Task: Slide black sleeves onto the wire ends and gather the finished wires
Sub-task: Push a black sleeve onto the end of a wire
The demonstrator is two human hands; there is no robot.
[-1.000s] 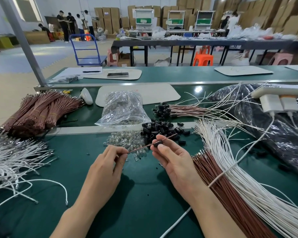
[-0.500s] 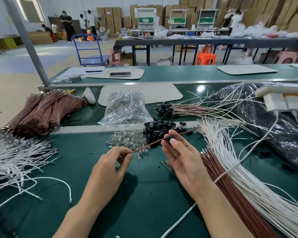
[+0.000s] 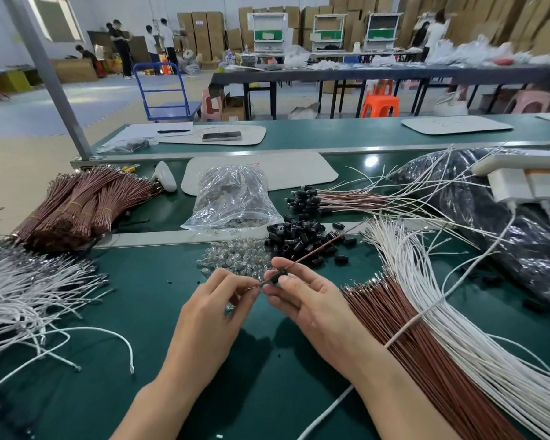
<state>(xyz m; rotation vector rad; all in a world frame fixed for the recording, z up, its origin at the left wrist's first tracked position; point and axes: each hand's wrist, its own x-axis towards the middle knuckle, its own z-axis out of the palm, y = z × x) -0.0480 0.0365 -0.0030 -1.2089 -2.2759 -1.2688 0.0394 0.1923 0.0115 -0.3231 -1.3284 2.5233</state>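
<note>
A black sleeve (image 3: 275, 278) is threaded on a single brown wire (image 3: 311, 250) and pinched between thumb and fingers of the right hand (image 3: 311, 306), above the green table (image 3: 159, 344). The wire's near tip is pinched by the curled fingers of the left hand (image 3: 213, 312). Just beyond, a pile of loose sleeves (image 3: 299, 239) is seen, with sleeved wires (image 3: 331, 198) laid behind it.

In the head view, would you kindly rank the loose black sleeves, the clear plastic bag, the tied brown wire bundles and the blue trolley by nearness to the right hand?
From the right hand:
1. The loose black sleeves, just ahead on the table.
2. The clear plastic bag, ahead and left.
3. The tied brown wire bundles, far left.
4. The blue trolley, on the floor beyond.
</note>
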